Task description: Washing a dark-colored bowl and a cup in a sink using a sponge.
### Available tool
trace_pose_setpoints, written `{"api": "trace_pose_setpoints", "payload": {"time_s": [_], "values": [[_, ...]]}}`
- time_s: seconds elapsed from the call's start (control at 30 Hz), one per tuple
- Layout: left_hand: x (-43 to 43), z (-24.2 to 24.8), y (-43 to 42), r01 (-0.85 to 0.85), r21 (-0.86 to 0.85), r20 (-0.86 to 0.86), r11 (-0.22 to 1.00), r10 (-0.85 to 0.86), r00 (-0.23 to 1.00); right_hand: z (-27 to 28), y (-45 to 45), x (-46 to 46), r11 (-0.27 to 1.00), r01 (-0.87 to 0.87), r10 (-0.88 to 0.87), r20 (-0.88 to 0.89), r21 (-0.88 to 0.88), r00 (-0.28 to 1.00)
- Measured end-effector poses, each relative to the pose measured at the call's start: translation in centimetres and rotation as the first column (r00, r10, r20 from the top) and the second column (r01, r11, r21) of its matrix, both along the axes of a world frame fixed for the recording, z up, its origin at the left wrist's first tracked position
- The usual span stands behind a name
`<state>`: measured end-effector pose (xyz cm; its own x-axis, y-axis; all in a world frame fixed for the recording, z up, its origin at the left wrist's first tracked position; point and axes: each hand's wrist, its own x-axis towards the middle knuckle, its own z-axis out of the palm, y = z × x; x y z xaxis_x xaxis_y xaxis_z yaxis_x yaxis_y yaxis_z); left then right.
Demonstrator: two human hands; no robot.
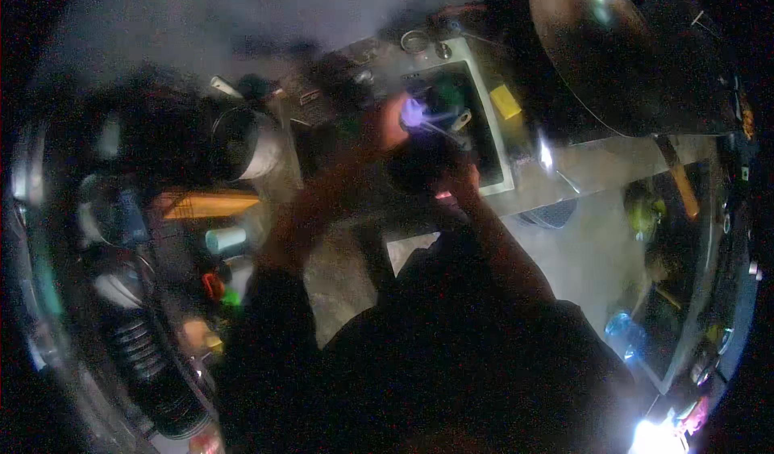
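Note:
The view is dark and blurred. Over a pale-rimmed sink (488, 115), my left hand (393, 124) is closed around a small light-purple object (413, 113), too blurred to name. Thin pale streaks run from that object to the right. My right hand (461, 180) grips the near right edge of a dark round vessel (414, 162), perhaps a pan or pot. The vessel's outline merges with the shadow in the basin. Beyond the hands, a tan handle-like end (462, 119) shows inside the sink.
A yellow sponge (505, 102) lies right of the sink. A large wok-like metal pan (595, 49) with a wooden handle (686, 191) looms at the upper right. Left are a metal pot (260, 151) and a pale cylinder (226, 239). A blue plastic bottle (626, 335) is at lower right.

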<state>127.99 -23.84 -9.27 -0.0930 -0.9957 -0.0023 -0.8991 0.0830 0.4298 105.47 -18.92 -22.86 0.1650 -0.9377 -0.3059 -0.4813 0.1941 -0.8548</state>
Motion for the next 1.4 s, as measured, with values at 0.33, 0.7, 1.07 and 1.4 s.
{"api": "trace_pose_setpoints", "payload": {"time_s": [0.33, 0.7, 1.07, 1.4], "values": [[16.6, -1.5, -4.8, -0.630, -0.658, -0.323, 0.412, 0.601, 0.731, -1.1, -0.5, 0.2, 0.994, 0.082, -0.087, 0.057, 0.073, 0.995], [30.3, -9.7, -7.0, -0.541, -0.642, -0.099, 0.543, 0.641, 0.761, 1.7, -1.7, -1.5, 0.950, 0.121, -0.171, 0.157, 0.286, 0.973], [3.4, -7.6, -6.7, 0.102, -0.660, -0.662, 0.744, -0.640, 0.389, -6.9, -2.4, -6.3, 0.901, 0.361, -0.428, 0.364, 0.240, 0.827], [-6.2, -10.1, 1.3, 0.310, 0.313, 0.001, 0.898, -0.326, 0.945, 3.1, -2.2, 0.2, 0.995, 0.036, -0.068, 0.359, 0.097, 0.931]]}}
